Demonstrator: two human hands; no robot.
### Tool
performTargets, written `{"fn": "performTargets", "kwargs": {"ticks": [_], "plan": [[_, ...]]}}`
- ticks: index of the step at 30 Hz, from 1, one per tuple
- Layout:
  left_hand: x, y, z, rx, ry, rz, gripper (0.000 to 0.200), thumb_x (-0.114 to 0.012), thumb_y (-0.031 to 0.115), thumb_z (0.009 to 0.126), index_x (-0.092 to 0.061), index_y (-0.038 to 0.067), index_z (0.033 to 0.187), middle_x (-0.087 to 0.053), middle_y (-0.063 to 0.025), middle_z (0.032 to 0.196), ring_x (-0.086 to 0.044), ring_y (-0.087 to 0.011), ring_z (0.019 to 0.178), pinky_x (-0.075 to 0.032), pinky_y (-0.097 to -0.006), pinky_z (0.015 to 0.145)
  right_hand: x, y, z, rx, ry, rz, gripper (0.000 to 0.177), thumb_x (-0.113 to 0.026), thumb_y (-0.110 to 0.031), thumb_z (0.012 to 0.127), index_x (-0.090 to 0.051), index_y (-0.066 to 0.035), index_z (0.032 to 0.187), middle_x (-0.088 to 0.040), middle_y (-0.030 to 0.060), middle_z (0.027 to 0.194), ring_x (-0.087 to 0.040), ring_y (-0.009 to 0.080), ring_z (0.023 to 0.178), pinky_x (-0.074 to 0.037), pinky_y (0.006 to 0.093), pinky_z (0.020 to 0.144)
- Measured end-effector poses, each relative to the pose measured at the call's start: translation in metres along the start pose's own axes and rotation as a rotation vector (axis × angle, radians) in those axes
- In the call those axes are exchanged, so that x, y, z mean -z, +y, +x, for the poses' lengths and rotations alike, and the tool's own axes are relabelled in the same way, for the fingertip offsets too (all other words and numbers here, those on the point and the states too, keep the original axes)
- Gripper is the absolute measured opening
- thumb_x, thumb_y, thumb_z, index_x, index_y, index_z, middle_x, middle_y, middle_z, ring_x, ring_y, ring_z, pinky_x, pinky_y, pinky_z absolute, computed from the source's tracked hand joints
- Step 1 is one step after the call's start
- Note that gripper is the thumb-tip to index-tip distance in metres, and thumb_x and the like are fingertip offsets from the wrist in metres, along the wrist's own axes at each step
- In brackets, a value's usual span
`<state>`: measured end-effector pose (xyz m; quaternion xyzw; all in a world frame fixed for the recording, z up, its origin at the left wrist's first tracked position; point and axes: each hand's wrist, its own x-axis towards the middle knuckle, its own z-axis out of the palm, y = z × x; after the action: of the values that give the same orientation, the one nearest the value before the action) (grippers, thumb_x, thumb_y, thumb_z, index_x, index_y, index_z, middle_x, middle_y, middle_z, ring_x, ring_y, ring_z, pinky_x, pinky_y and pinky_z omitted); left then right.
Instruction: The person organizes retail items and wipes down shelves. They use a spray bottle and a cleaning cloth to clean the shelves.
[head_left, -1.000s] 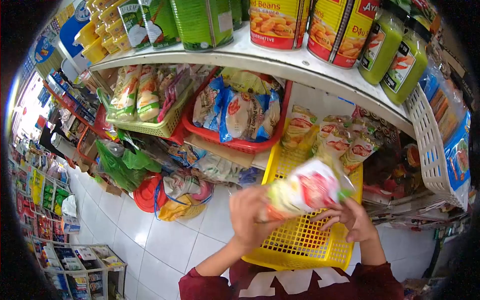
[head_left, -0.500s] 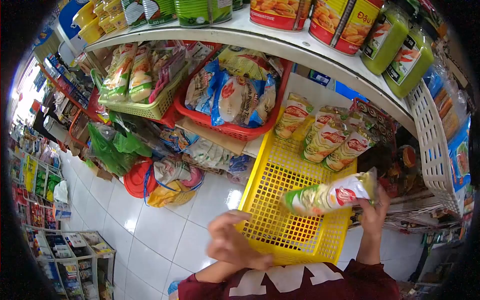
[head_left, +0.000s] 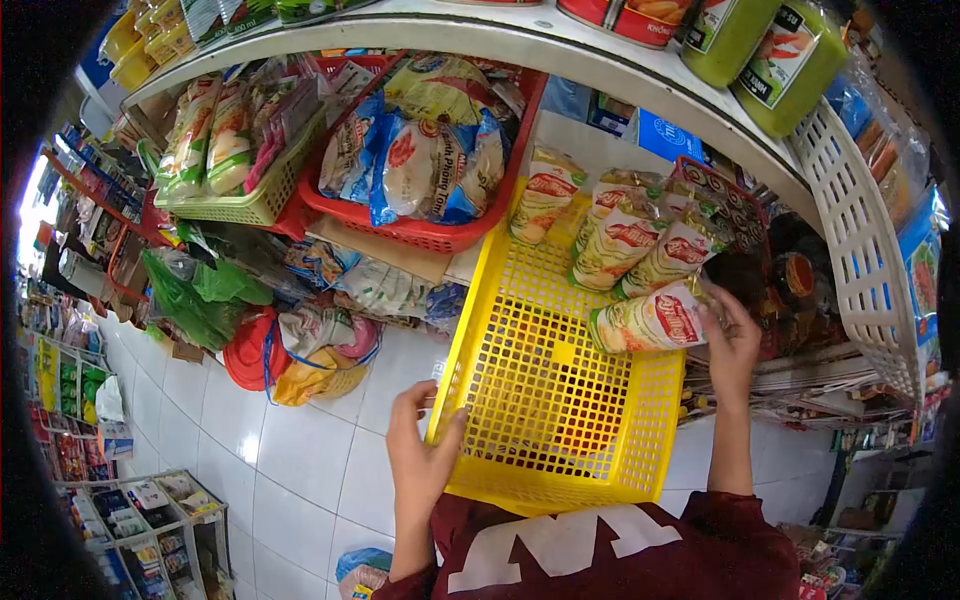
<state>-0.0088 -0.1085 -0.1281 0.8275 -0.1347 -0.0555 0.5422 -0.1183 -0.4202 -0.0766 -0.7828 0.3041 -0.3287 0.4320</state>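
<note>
A yellow plastic basket (head_left: 565, 500) with a grid bottom stands in front of me, its far end in the shelf. My left hand (head_left: 422, 440) is at its near left rim, thumb on the inner side and fingers outside. In my right hand (head_left: 735, 335) is the top end of a plastic snack packet (head_left: 650, 320) with a red-and-white label and green bottom. This packet lies tilted over the basket's right side, just in front of similar packets (head_left: 620, 240) standing at the far end. Another such packet (head_left: 547, 195) stands at the far left corner.
A red basket (head_left: 430, 235) of bagged food and a light green basket (head_left: 250, 205) sit on the shelf to the left. Cans and green bottles (head_left: 790, 65) line the upper shelf. A white basket (head_left: 860, 240) hangs at right.
My right hand has moved the packet away from me, toward the standing packets. My left hand has shifted left onto the basket's rim. The view has shifted slightly.
</note>
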Motion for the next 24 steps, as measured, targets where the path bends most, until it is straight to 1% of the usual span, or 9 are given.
{"fn": "performTargets", "kwargs": {"ticks": [2, 3, 7, 10, 11, 14, 15, 21, 24], "plan": [[-0.003, 0.000, -0.001, 0.034, -0.062, -0.003, 0.033, -0.062, 0.004, 0.073, -0.051, -0.002, 0.104, -0.061, -0.0117, 0.093, -0.058, -0.0180, 0.085, -0.044, -0.0286, 0.078, 0.009, 0.001, 0.009, -0.054, 0.029, 0.051, 0.023, -0.062, -0.011, 0.081, -0.061, 0.002, 0.100, -0.063, 0.0083, 0.094, -0.056, 0.0108, 0.085, -0.044, 0.0244, 0.077], [-0.002, -0.001, -0.001, 0.015, -0.042, 0.015, 0.030, -0.061, 0.003, 0.074, -0.053, -0.002, 0.102, -0.062, -0.0120, 0.088, -0.060, -0.0189, 0.082, -0.045, -0.0292, 0.077, 0.011, -0.001, 0.013, 0.007, 0.033, 0.015, 0.020, -0.061, -0.010, 0.082, -0.063, 0.002, 0.097, -0.064, 0.0072, 0.092, -0.055, 0.0095, 0.083, -0.044, 0.0238, 0.075], [0.000, -0.005, -0.001, 0.033, -0.053, -0.019, 0.030, -0.063, 0.006, 0.075, -0.053, -0.003, 0.102, -0.061, -0.0165, 0.090, -0.060, -0.0255, 0.085, -0.045, -0.0325, 0.078, 0.013, -0.010, 0.029, 0.192, 0.010, -0.108, 0.017, -0.061, -0.008, 0.081, -0.064, 0.003, 0.094, -0.064, 0.0076, 0.090, -0.056, 0.0095, 0.082, -0.044, 0.0239, 0.074], [0.000, -0.004, -0.003, 0.055, -0.061, -0.034, 0.030, -0.063, 0.006, 0.075, -0.053, -0.003, 0.102, -0.062, -0.0164, 0.090, -0.060, -0.0255, 0.086, -0.045, -0.0324, 0.078, 0.017, -0.014, 0.047, 0.202, -0.090, -0.243, 0.017, -0.061, -0.007, 0.080, -0.064, 0.003, 0.094, -0.065, 0.0086, 0.090, -0.056, 0.0089, 0.083, -0.045, 0.0238, 0.072], [0.000, -0.005, -0.002, 0.056, -0.064, -0.034, 0.030, -0.063, 0.007, 0.075, -0.053, -0.003, 0.101, -0.062, -0.0165, 0.090, -0.061, -0.0255, 0.085, -0.045, -0.0323, 0.078, 0.015, -0.016, 0.053, 0.169, -0.113, -0.312, 0.017, -0.061, -0.006, 0.079, -0.064, 0.002, 0.095, -0.064, 0.0107, 0.092, -0.058, 0.0121, 0.082, -0.046, 0.0252, 0.070], [0.000, -0.003, -0.001, 0.074, -0.076, -0.034, 0.030, -0.063, 0.007, 0.075, -0.053, -0.003, 0.101, -0.062, -0.0165, 0.090, -0.061, -0.0251, 0.085, -0.046, -0.0323, 0.077, 0.012, 0.005, 0.063, 0.361, -0.138, -0.439, 0.016, -0.060, -0.007, 0.080, -0.064, 0.000, 0.094, -0.062, 0.0112, 0.093, -0.060, 0.0178, 0.079, -0.047, 0.0275, 0.069], [0.000, -0.003, 0.000, 0.084, -0.078, -0.034, 0.030, -0.063, 0.007, 0.075, -0.053, -0.003, 0.101, -0.062, -0.0166, 0.090, -0.061, -0.0250, 0.085, -0.046, -0.0324, 0.077, 0.012, 0.005, 0.063, 0.387, -0.132, -0.489, 0.016, -0.058, -0.007, 0.081, -0.063, 0.000, 0.095, -0.060, 0.0118, 0.094, -0.060, 0.0225, 0.080, -0.047, 0.0291, 0.069], [0.002, 0.001, 0.006, 0.144, -0.133, -0.100, 0.030, -0.062, 0.005, 0.076, -0.051, -0.002, 0.103, -0.062, -0.0143, 0.089, -0.061, -0.0204, 0.082, -0.046, -0.0289, 0.073, 0.005, 0.020, 0.063, 0.421, 0.029, -0.532, 0.024, -0.058, -0.008, 0.081, -0.059, -0.004, 0.105, -0.057, 0.0119, 0.102, -0.055, 0.0247, 0.095, -0.043, 0.0335, 0.081], [0.004, -0.006, 0.013, 0.120, -0.176, -0.188, 0.029, -0.058, 0.003, 0.079, -0.049, 0.000, 0.106, -0.062, -0.0103, 0.087, -0.059, -0.0146, 0.082, -0.045, -0.0266, 0.074, -0.003, 0.015, 0.058, 0.539, 0.108, -0.502, 0.027, -0.057, -0.009, 0.082, -0.057, -0.003, 0.108, -0.055, 0.0128, 0.106, -0.051, 0.0271, 0.101, -0.039, 0.0360, 0.088]]}}
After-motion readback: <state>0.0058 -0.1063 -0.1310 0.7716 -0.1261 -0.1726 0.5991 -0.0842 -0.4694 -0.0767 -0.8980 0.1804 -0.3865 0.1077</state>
